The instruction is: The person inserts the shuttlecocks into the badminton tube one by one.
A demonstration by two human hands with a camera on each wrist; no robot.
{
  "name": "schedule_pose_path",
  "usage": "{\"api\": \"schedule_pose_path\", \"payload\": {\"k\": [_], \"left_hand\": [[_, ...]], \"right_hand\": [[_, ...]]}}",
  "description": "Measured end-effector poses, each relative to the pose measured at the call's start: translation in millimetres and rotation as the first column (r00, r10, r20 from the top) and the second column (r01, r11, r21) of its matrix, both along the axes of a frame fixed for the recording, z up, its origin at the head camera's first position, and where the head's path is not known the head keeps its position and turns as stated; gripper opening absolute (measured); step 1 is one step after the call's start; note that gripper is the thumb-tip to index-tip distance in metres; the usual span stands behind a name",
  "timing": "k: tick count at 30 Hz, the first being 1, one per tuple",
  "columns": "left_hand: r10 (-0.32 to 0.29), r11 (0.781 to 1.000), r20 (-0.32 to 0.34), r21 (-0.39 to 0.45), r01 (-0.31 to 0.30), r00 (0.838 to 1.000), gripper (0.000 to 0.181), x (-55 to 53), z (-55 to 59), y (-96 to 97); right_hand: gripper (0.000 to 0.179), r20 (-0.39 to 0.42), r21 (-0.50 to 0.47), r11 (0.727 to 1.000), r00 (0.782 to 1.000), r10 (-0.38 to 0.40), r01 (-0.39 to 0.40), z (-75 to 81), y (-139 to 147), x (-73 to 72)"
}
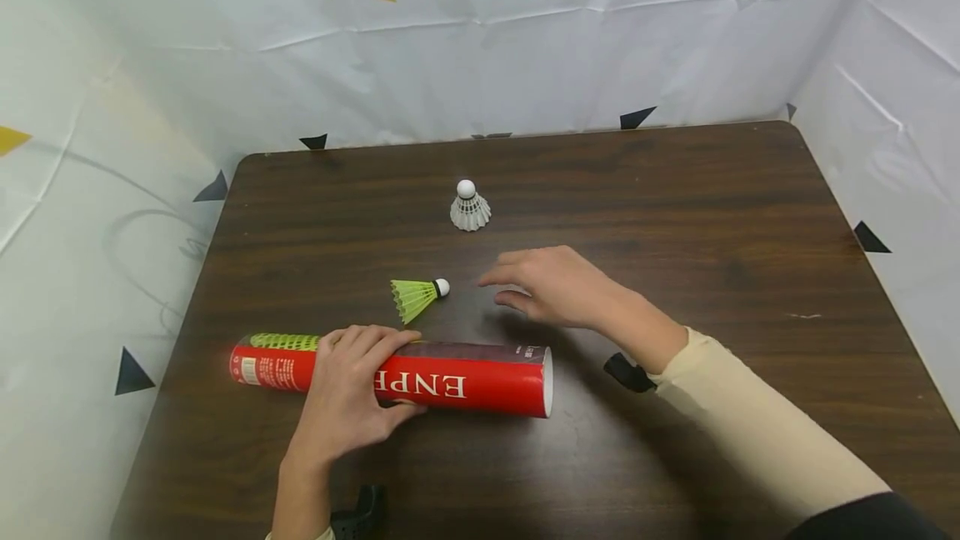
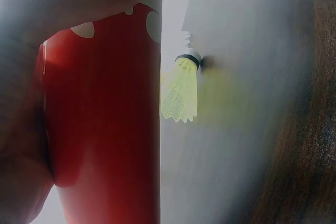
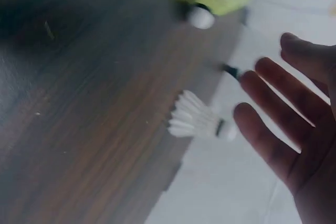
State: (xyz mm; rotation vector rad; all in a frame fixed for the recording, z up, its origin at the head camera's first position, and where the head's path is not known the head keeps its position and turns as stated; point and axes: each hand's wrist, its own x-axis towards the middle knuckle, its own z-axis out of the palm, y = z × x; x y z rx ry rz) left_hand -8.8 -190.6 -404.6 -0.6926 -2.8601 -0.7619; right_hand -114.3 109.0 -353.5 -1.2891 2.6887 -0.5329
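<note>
My left hand (image 1: 351, 390) grips a red shuttlecock tube (image 1: 480, 382) around its middle, thumb on the near side and fingers over the far side. The tube lies sideways, its white-rimmed end facing right. Beyond it a yellow-green shuttlecock (image 1: 415, 297) lies on its side, white cork pointing right; the left wrist view shows this shuttlecock (image 2: 181, 90) beside the tube. Farther back a white feather shuttlecock (image 1: 469, 208) stands cork up. My right hand (image 1: 558, 286) hovers right of the yellow-green one, fingers loosely extended and holding nothing. Its spread fingers (image 3: 270, 135) show in the right wrist view.
Everything sits on a dark brown wooden table (image 1: 712, 232). White sheeting (image 1: 525, 65) with yellow and black triangles rises behind the table and along both sides. A black strap piece (image 1: 628, 373) shows at my right wrist, and another (image 1: 362, 515) at my left.
</note>
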Motion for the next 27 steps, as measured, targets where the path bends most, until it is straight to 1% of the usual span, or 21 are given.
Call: {"api": "schedule_pose_path", "payload": {"k": [3,5,7,9,12,14,16,19,22,24,27], "left_hand": [[-0.003,1.0,-0.003,0.005,0.003,1.0,0.084,0.1,-0.2,-0.2],[-0.006,1.0,-0.001,0.009,0.006,1.0,0.084,0.2,-0.6,-0.2],[-0.009,1.0,0.002,0.013,0.009,1.0,0.084,0.3,-0.7,-0.5],[-0.012,1.0,0.004,0.012,0.012,1.0,0.083,0.4,-0.9,-0.7],[-0.014,1.0,0.008,0.013,0.014,1.0,0.083,0.5,-0.8,-1.4],[-0.014,1.0,0.007,0.01,0.014,1.0,0.083,0.5,-1.0,-1.8],[-0.012,1.0,0.005,0.002,0.011,1.0,0.083,0.7,-1.2,-2.1],[-0.003,1.0,0.002,-0.009,0.003,1.0,0.083,1.9,-1.8,-3.5],[0.004,1.0,-0.003,-0.019,-0.004,1.0,0.083,3.2,-2.4,-4.8],[0.004,1.0,-0.003,-0.018,-0.004,1.0,0.083,3.6,-2.5,-4.9],[-0.001,1.0,-0.008,-0.018,0.001,1.0,0.083,4.1,-2.8,-4.4]], "right_hand": [[0.044,-0.065,0.062,0.996,0.995,0.074,-0.07,-9.8,-21,-10.8],[0.05,-0.108,0.105,0.989,0.987,0.117,-0.106,-14.8,-35,-16.5],[0.057,-0.126,0.15,0.979,0.98,0.156,-0.137,-19.0,-48,-21.5],[0.064,-0.123,0.195,0.967,0.974,0.192,-0.166,-21.7,-61,-25.2],[0.075,-0.114,0.276,0.937,0.96,0.256,-0.217,-24.7,-78,-29.2],[0.079,-0.126,0.329,0.911,0.944,0.304,-0.25,-27.1,-88,-30.9],[0.083,-0.147,0.383,0.881,0.922,0.357,-0.28,-30.1,-97,-32.4],[0.082,-0.166,0.448,0.842,0.898,0.408,-0.3,-34.3,-105,-33.7],[0.077,-0.167,0.484,0.821,0.889,0.426,-0.303,-37.3,-108,-34.5],[0.072,-0.176,0.488,0.82,0.886,0.429,-0.3,-39.0,-108,-34.8],[0.059,-0.209,0.473,0.832,0.88,0.426,-0.29,-41.1,-106,-35.0]]}}
